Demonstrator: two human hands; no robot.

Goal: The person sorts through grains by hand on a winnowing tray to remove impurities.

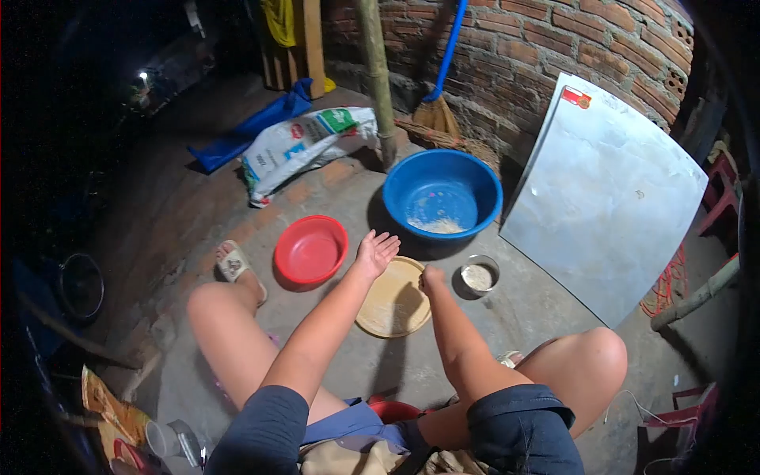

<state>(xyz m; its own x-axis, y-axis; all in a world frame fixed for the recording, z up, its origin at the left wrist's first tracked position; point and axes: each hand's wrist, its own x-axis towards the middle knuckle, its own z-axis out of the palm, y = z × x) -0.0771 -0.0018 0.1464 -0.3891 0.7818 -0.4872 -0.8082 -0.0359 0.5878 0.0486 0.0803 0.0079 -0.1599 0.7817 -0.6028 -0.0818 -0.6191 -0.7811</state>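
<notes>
My left hand (378, 253) is open, palm up with the fingers stretched out, over the upper left rim of a round, shallow yellowish tray (393, 299). My right hand (432, 279) is closed at the tray's right rim and appears to grip it. A thin pale dusting shows on the tray. Right of my right hand stands a small metal bowl (492, 275) with pale grains or meal in it. Beyond the tray sits a large blue basin (404, 178) with some pale grains at its bottom. A red basin (310, 247) stands to the left.
A large white panel (606, 198) leans at the right. A printed white sack (305, 150) and a blue sheet (245, 131) lie at the back left. A broom (437, 115) and a wooden pole (377, 79) stand by the brick wall (522, 39).
</notes>
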